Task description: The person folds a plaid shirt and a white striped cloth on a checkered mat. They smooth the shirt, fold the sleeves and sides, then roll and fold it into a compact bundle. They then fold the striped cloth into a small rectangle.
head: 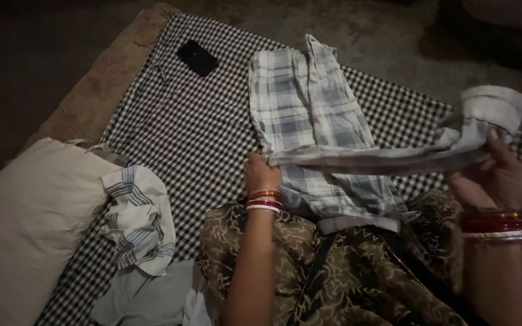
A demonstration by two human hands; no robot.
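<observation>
A dark rectangular phone lies face up near the far edge of a black-and-white checked sheet, its screen black and unlit, well apart from the clothes; it is the only screen in view, with no packages, labels or signs visible in the dim room

We look down from the head camera, close over the lap, facing forward across the checked cloth toward the dark floor beyond; only this one view.

Pale pillow cut by left edge
</observation>
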